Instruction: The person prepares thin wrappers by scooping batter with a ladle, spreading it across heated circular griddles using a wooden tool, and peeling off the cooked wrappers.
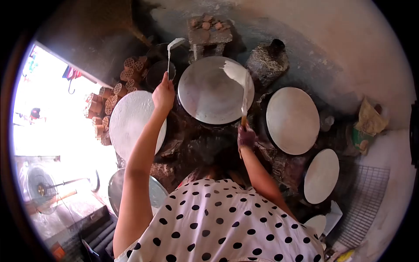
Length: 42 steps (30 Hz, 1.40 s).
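Observation:
My left hand (163, 94) is closed around the handle of a ladle (169, 54), its white-coated head raised beside the far left of the middle round griddle (203, 89). My right hand (246, 136), in a dark purplish glove, grips the wooden handle of a long spreader (245, 98) coated in white. Its blade lies over the right side of that griddle. A patch of white batter (233, 71) shows near the griddle's far right edge, meeting the spreader. The rest of the griddle looks grey and bare.
More round griddles stand left (133, 118), right (293, 120) and far right (322, 177), their tops whitish. Honeycomb briquettes (120, 89) are stacked at the left. Behind is a small brick stand (209, 37) and a sooty pot (267, 63). A fan (41, 187) stands lower left; a wire rack (364, 201) leans right.

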Motion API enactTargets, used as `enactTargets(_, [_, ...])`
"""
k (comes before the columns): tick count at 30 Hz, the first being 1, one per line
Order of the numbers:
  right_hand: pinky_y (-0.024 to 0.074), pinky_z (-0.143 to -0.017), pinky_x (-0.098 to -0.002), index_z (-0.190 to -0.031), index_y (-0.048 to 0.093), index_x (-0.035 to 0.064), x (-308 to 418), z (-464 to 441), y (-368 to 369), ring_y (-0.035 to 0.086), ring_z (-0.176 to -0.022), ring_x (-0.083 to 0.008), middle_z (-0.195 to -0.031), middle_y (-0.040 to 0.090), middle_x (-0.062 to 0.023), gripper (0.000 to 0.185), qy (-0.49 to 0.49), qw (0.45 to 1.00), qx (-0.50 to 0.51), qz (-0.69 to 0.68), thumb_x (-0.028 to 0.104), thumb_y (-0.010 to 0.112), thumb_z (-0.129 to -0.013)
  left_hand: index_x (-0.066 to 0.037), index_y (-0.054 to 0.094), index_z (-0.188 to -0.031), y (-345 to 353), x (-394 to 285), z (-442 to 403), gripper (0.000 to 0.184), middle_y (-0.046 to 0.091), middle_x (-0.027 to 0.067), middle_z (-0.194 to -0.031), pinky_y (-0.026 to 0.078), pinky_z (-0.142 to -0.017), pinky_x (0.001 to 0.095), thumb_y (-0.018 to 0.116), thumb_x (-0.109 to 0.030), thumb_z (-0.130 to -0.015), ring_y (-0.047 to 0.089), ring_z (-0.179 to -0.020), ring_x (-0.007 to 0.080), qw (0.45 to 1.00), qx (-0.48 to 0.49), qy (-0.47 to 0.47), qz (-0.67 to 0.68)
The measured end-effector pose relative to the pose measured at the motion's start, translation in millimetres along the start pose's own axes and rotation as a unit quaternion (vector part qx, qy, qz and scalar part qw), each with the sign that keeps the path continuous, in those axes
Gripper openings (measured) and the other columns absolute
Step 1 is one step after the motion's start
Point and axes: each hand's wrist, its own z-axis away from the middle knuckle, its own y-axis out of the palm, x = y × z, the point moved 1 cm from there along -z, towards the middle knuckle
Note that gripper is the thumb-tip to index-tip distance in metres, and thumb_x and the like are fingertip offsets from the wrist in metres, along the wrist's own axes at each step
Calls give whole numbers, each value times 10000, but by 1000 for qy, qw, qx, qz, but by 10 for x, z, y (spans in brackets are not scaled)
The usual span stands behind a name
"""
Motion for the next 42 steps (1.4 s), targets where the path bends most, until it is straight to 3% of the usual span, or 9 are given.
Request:
enactTargets(4, [484, -763, -327, -1181, 600, 22, 304, -574, 293, 659, -847, -210, -982, 687, -173, 389, -29, 981, 141, -130, 235, 587, -855, -142, 489, -1325, -283, 185, 401, 420, 666, 185, -807, 497, -668, 457, 464, -283, -930, 673, -779, 327, 981, 98, -67, 154])
enactTargets(6, [491, -771, -325, -1178, 599, 13, 322, -542, 8, 662, -865, -207, -994, 688, -165, 395, -46, 975, 94, -194, 231, 600, -848, -98, 495, -1316, -75, 568, 660, 412, 631, 108, -665, 479, -576, 360, 477, -269, -941, 647, -605, 222, 977, -4, 56, 208])
enactTargets(10, [488, -805, -358, -1175, 626, 39, 86, -399, -84, 658, -924, -233, -1013, 695, -110, 376, -30, 995, -31, -93, 195, 623, -833, -61, 463, -1337, -598, 430, 1476, 379, 382, -40, -556, 274, -338, 209, 409, -215, -995, 338, -367, 46, 858, 151, -157, 465])
enactTargets(14, [500, -797, -358, -1110, 647, 46, 368, -769, 272, 646, -910, -345, -958, 673, -206, 372, -71, 996, 51, 32, 274, 610, -818, -25, 463, -1320, -597, 536, 1985, 374, 401, -26, -559, 298, -344, 218, 422, -207, -997, 365, -368, 68, 807, 181, -224, 516])
enactTargets(17, [484, -800, -315, -1119, 646, 36, 501, -989, 237, 661, -914, -219, -986, 696, -126, 347, -101, 978, 179, -16, 189, 626, -808, -44, 462, -1307, -639, 472, 2311, 374, 400, -17, -567, 303, -334, 220, 478, -232, -984, 357, -360, 73, 753, 177, -280, 568])
enactTargets(24, [496, -815, -344, -1129, 647, 88, 185, -925, -102, 658, -957, -262, -1032, 676, -157, 342, -94, 995, 41, 0, 238, 619, -824, -50, 488, -1260, -881, 136, 2844, 344, 398, -20, -567, 309, -334, 218, 502, -243, -976, 381, -365, 76, 738, 166, -284, 589])
enactTargets(33, [500, -732, -342, -1047, 689, 70, 305, -1642, 520, 669, -871, -295, -956, 699, -131, 297, -201, 947, 247, -25, 251, 608, -826, -50, 504, -1247, -764, -167, 3099, 329, 433, -6, -595, 321, -350, 219, 503, -233, -974, 397, -382, 85, 700, 144, -321, 622])
enactTargets(39, [503, -826, -390, -1135, 652, 83, 632, -1235, -478, 650, -969, -284, -1065, 675, -130, 384, -43, 988, 147, 10, 287, 632, -811, -39, 488, -1262, -803, -393, 3236, 322, 415, -15, -607, 331, -364, 213, 483, -200, -982, 393, -403, 81, 704, 103, -329, 621])
enactTargets(42, [499, -836, -406, -1162, 638, 95, 776, -1310, -101, 647, -971, -297, -1071, 674, -122, 399, -114, 967, 201, 108, 285, 631, -812, -60, 503, -1257, -727, -408, 3327, 319, 448, -6, -616, 337, -361, 219, 500, -210, -975, 415, -400, 86, 692, 97, -332, 634])
